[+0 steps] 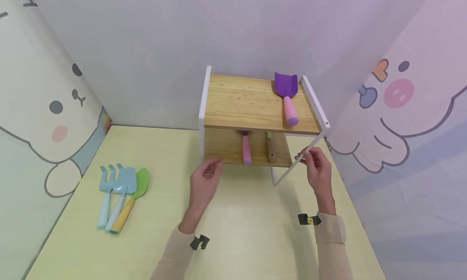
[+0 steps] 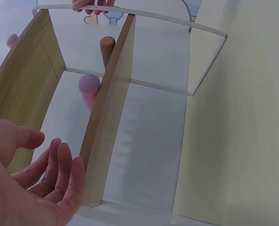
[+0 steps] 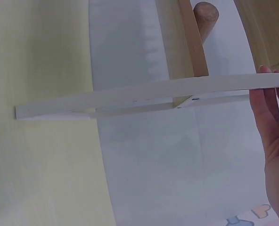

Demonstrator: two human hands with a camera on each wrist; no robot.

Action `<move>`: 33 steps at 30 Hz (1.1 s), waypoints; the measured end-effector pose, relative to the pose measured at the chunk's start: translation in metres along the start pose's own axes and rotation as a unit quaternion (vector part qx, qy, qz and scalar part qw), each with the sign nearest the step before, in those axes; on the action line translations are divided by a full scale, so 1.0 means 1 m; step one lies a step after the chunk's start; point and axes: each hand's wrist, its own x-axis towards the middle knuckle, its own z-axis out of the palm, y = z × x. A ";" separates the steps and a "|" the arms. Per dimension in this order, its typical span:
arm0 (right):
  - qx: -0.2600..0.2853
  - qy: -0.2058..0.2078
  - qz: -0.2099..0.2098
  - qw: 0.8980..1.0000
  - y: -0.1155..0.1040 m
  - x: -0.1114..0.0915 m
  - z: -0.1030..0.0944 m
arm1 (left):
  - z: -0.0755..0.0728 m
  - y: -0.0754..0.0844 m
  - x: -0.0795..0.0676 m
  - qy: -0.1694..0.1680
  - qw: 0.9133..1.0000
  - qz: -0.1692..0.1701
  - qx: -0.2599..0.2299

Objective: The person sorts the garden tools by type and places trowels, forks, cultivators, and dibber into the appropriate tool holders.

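Note:
A two-tier wooden shelf (image 1: 238, 103) with white metal side frames stands near the back wall. On its top board lies a purple toy shovel (image 1: 286, 84) with a pink handle. The lower board bears a pink-handled tool (image 1: 246, 149) and a brown-handled tool (image 1: 270, 150), their heads mostly hidden under the top board. My right hand (image 1: 319, 169) grips the right white side frame (image 3: 144, 92), with fingers curled past the bar. My left hand (image 1: 204, 182) holds nothing; its loosely bent fingers (image 2: 59, 162) are right by the front left edge of the lower board.
At the left of the pale table (image 1: 164, 239) lie a light blue hand rake (image 1: 106, 184), a light blue shovel (image 1: 125, 180) and a green trowel (image 1: 141, 182) with a yellow handle. Cartoon-printed curtains (image 1: 397, 105) enclose the table at the back and sides.

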 end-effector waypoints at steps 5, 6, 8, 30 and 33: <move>-0.007 -0.001 0.000 1.000 0.000 0.000 0.000 | -0.008 0.000 -0.006 0.007 1.000 0.012 0.017; -0.009 -0.001 0.000 1.000 0.004 -0.001 0.000 | -0.010 0.005 -0.008 0.009 1.000 0.013 0.020; -0.012 0.000 -0.002 1.000 0.011 -0.002 -0.002 | -0.014 0.014 -0.011 0.011 0.999 0.014 0.030; 0.008 0.010 -0.004 1.000 0.023 -0.001 -0.004 | -0.055 -0.023 -0.026 0.024 0.995 0.021 0.092; 0.003 0.013 -0.003 1.000 0.023 -0.001 -0.004 | -0.059 -0.026 -0.029 0.023 0.995 0.014 0.100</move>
